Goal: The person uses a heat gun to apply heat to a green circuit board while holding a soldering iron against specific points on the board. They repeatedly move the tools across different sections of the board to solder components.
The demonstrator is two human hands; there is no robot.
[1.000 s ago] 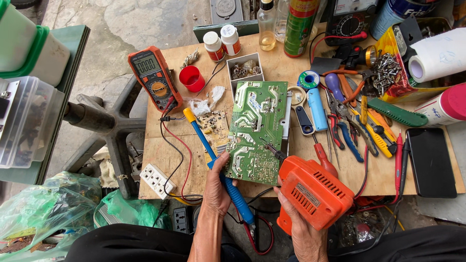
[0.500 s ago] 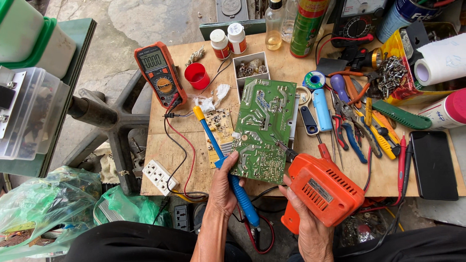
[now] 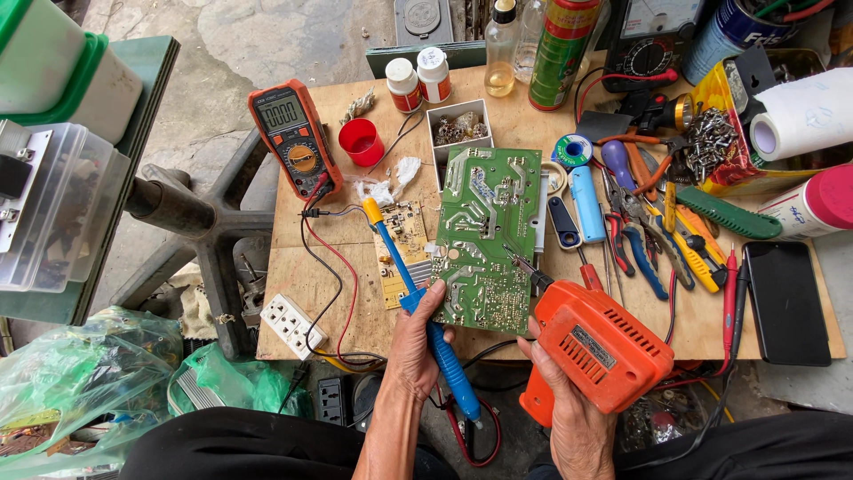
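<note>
Green circuit board (image 3: 487, 236) lies solder-side up near the middle of the wooden table (image 3: 702, 324), its near edge close to the table's front rim. At the board's near left corner, the left hand (image 3: 416, 342) grips a blue desoldering pump (image 3: 418, 293), whose yellow tip points away along the board's left edge. At the board's near right corner, the right hand (image 3: 569, 413) is clenched around an orange soldering gun (image 3: 597, 347), its tip touching the board. Left of the board sits an orange multimeter (image 3: 293, 138); pliers and screwdrivers (image 3: 653, 236) lie to the board's right.
</note>
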